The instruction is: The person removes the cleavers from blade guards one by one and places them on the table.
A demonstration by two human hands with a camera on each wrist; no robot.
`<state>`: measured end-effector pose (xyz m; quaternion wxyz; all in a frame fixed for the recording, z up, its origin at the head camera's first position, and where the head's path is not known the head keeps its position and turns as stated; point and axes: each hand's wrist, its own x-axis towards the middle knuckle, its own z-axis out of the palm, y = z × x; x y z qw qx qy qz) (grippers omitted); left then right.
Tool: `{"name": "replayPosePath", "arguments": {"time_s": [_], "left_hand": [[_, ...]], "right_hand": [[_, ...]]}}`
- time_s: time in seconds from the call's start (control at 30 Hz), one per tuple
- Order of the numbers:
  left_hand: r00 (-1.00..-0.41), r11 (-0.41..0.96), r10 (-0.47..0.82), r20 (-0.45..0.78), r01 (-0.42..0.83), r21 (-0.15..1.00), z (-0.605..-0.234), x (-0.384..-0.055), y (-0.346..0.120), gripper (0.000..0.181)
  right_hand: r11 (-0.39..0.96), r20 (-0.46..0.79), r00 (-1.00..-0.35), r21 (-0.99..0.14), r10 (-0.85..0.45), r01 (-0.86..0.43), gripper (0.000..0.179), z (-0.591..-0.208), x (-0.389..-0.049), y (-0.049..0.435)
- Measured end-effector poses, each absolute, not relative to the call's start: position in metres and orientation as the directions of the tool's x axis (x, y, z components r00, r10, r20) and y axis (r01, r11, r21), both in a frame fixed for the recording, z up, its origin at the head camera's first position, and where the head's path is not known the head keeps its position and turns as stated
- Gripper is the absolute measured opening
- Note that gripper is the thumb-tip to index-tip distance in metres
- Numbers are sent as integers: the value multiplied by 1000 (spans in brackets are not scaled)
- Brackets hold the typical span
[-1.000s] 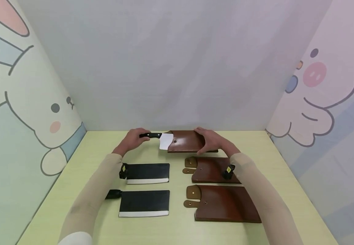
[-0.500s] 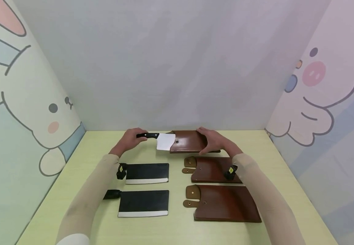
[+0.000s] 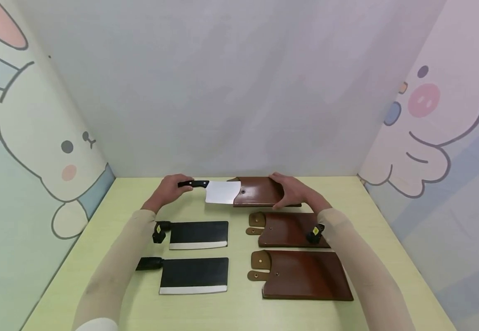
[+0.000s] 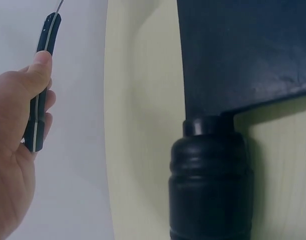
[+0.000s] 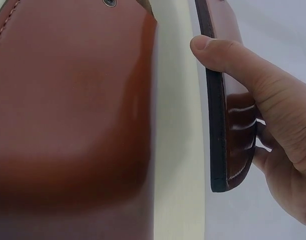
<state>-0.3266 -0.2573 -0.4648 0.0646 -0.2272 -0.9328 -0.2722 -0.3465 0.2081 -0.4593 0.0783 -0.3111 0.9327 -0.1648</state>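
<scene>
At the back of the table, my left hand (image 3: 168,187) grips the black riveted handle (image 4: 52,30) of a cleaver (image 3: 222,192). The cleaver's bright blade points right, and its far part is hidden inside a glossy brown leather sheath (image 3: 260,191). My right hand (image 3: 295,191) holds that sheath near its right end, thumb on the lower edge and fingers over the top. In the right wrist view the thumb presses the dark edge of the sheath (image 5: 217,125), which looks raised from the table.
Two larger dark-bladed cleavers, one behind (image 3: 199,233) and one in front (image 3: 194,274), lie at left with handles leftward. Two brown sheaths, one behind (image 3: 285,230) and one in front (image 3: 305,276), lie at right, snap straps toward the middle. A pale wall (image 3: 239,92) rises behind the table.
My left hand has drawn the cleaver leftward, so more of its blade shows outside the sheath. My right hand and the sheath have shifted slightly right.
</scene>
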Motion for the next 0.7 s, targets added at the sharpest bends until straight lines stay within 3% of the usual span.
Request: {"name": "replayPosePath", "arguments": {"time_s": [0.7], "left_hand": [[-903,755,370,220,430,496,-462,-324,-271,40]], "right_hand": [[762,-41,-803,-347,-595,-547,117,-449,-344,226]]}}
